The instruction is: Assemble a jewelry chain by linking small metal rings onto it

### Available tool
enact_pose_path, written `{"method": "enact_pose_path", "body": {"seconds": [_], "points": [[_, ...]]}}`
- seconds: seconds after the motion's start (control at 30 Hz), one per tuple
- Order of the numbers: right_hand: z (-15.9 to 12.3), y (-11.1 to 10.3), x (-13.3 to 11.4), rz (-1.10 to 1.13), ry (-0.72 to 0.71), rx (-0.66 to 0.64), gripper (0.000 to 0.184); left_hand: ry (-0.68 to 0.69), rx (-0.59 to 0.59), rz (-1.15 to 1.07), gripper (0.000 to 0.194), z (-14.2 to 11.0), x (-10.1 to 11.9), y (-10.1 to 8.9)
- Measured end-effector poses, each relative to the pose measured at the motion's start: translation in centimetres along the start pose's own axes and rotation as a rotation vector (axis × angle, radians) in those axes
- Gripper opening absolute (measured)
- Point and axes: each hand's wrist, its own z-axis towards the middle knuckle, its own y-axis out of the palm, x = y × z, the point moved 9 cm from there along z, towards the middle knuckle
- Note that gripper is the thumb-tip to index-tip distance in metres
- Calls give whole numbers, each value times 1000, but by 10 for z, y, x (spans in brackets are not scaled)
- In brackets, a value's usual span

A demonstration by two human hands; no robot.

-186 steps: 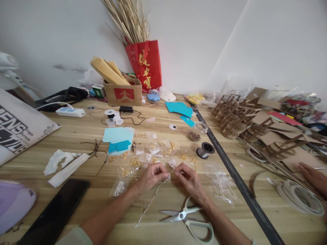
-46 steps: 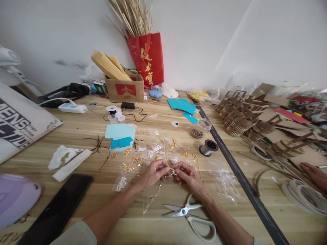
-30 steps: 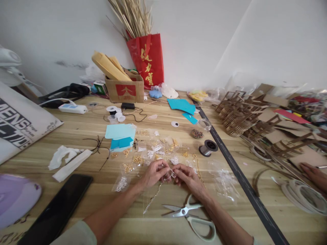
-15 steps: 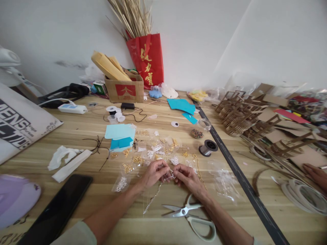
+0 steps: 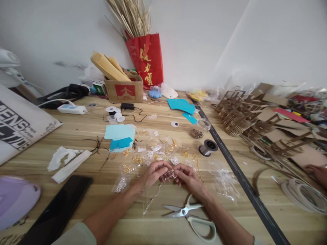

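Left hand (image 5: 153, 174) and right hand (image 5: 188, 177) both pinch the top end of a silver chain (image 5: 156, 191) at table centre – its tail trailing toward 7 o'clock – the joining there apparently unfinished, scissors (image 5: 190, 217) idle at 6 o'clock.

Both forearms extend forward and converge at the centre. The left hand (image 5: 153, 174) and right hand (image 5: 189, 177) sit close together, knuckles up, fingers curled inward. Thumb and fingertips of each hand are pinched, tips nearly meeting.
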Motion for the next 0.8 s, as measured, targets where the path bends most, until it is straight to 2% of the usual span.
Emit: {"method": "enact_pose_path", "body": {"seconds": [0.17,0.37,0.5,0.8], "points": [[1,-1,3,43,-2,-3,37,33,2,2,36,-2,6,1],[1,-5,6,25,5,24,38,64,121,49,36,1,5,-11],[1,-4,6,25,2,16,38,91,161,61,39,1,7,-14],[0,-4,4,17,-4,18,37,83,106,14,39,-3,12,-9]]}}
